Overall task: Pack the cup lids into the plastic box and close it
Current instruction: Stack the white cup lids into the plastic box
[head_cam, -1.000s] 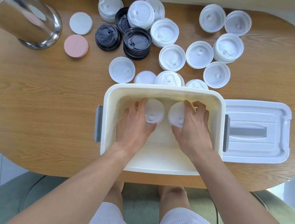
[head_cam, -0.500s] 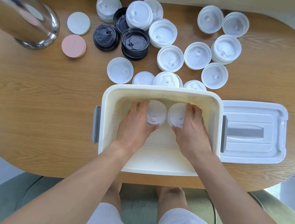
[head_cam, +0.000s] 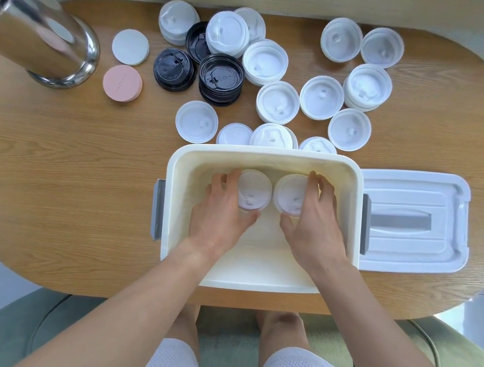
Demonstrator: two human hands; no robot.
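Left hand [head_cam: 221,212] grips white lid stack [head_cam: 253,190], right hand [head_cam: 315,224] grips second stack [head_cam: 291,195]; both since lowered deeper inside plastic box [head_cam: 194,156]. Remaining lids [head_cam: 277,102] crowd table [head_cam: 60,169]; box cover [head_cam: 413,224] waits alongside.

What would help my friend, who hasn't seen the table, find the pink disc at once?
Start at the shiny metal cylinder at the table's far left. The pink disc lies flat just right of its base, directly below a white disc. It is the only pink thing among white and black lids.
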